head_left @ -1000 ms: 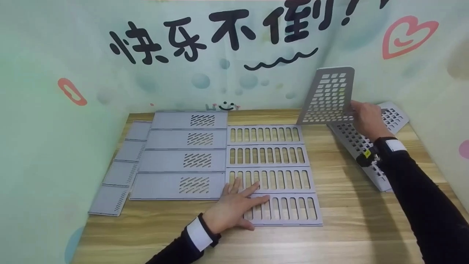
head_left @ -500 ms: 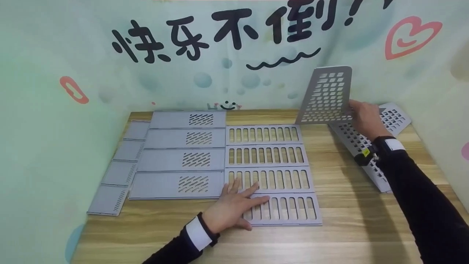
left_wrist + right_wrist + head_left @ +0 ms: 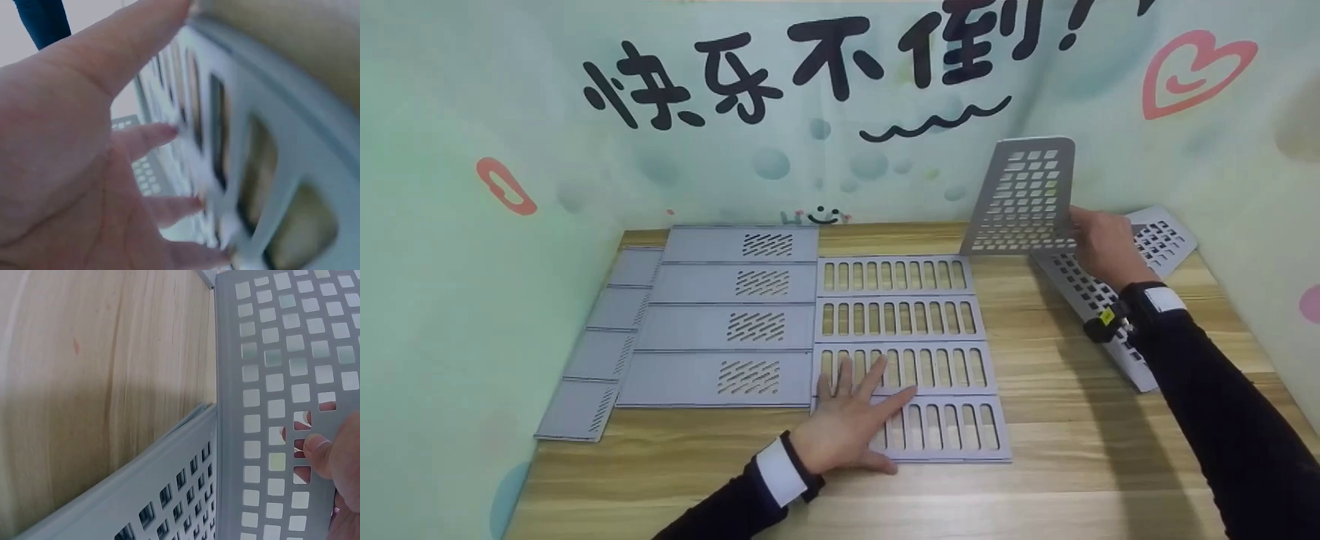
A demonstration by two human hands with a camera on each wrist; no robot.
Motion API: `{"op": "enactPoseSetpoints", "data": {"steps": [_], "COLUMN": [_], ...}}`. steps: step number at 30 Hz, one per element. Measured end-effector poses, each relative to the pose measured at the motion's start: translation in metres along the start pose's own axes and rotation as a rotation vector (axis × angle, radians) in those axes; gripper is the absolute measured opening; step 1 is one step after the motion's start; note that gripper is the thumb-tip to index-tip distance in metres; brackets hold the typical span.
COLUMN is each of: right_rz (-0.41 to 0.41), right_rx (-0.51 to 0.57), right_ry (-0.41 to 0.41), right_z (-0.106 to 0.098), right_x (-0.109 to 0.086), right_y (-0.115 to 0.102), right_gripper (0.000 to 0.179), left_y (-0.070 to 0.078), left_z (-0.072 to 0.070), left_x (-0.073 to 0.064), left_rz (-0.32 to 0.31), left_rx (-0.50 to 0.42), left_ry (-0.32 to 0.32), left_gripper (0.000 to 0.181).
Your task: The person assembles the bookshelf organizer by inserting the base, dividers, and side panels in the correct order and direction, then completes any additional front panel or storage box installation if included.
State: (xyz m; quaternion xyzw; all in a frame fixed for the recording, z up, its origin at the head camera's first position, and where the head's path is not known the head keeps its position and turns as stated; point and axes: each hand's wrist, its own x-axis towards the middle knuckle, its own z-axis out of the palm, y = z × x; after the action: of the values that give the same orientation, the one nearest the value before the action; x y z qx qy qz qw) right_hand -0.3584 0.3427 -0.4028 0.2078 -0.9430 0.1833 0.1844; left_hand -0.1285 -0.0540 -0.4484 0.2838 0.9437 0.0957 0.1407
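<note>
My left hand (image 3: 840, 431) lies spread with straight fingers on the nearer grey slotted panels (image 3: 952, 427). In the left wrist view, the fingertips (image 3: 166, 130) touch the slotted surface. My right hand (image 3: 1110, 244) pinches the edge of a grey perforated panel (image 3: 1027, 199) with square holes. That panel stands upright near the back of the table, its lower edge near the far slotted panel's corner. The right wrist view shows the thumb (image 3: 318, 447) on its face and fingers behind it. Below the right hand lie more perforated panels (image 3: 1159, 236), crossing each other and partly hidden by the arm.
Left of the slotted panels runs a column of wider grey panels (image 3: 690, 375) with diagonal slits. Narrower grey panels (image 3: 577, 409) line the table's left edge. A printed cloth backdrop (image 3: 780, 165) rises behind the wooden table (image 3: 720, 465).
My left hand has shifted a little to the right on the slotted panels. The laid-out panels have slid slightly left. The held perforated panel has also moved slightly left.
</note>
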Motion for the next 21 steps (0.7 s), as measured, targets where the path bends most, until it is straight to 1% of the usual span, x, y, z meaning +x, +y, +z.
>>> {"op": "enactPoseSetpoints", "data": {"steps": [3,6,9,13,17,19,21], "right_rz": [0.009,0.001,0.005,0.032,0.044,0.036,0.015], "right_rx": [0.007,0.003,0.006,0.014,0.018,0.023,0.027], "right_ry": [-0.006,-0.003,-0.008,-0.030,-0.052,-0.050,-0.028], "right_z": [0.000,0.001,0.001,0.000,-0.001,-0.001,0.000], "right_x": [0.000,0.000,0.000,-0.001,0.000,0.000,0.001], "right_y": [0.000,0.000,0.001,0.000,-0.002,-0.003,-0.005], "right_gripper": [0.044,0.043,0.041,0.037,0.040,0.041,0.041], "left_y": [-0.002,-0.005,-0.008,-0.010,-0.010,-0.010,-0.011], "left_z": [0.002,0.001,0.000,0.001,0.002,0.003,0.004], "left_x": [0.006,0.009,0.008,0.006,0.004,0.003,0.003], "left_rz": [0.009,0.009,0.011,0.017,0.014,0.009,0.002], "left_rx": [0.003,0.010,0.011,0.004,0.002,0.003,-0.002], "left_ry": [0.001,-0.005,-0.005,0.007,0.009,0.007,0.007], "left_gripper": [0.109,0.112,0.110,0.108,0.108,0.109,0.109]}}
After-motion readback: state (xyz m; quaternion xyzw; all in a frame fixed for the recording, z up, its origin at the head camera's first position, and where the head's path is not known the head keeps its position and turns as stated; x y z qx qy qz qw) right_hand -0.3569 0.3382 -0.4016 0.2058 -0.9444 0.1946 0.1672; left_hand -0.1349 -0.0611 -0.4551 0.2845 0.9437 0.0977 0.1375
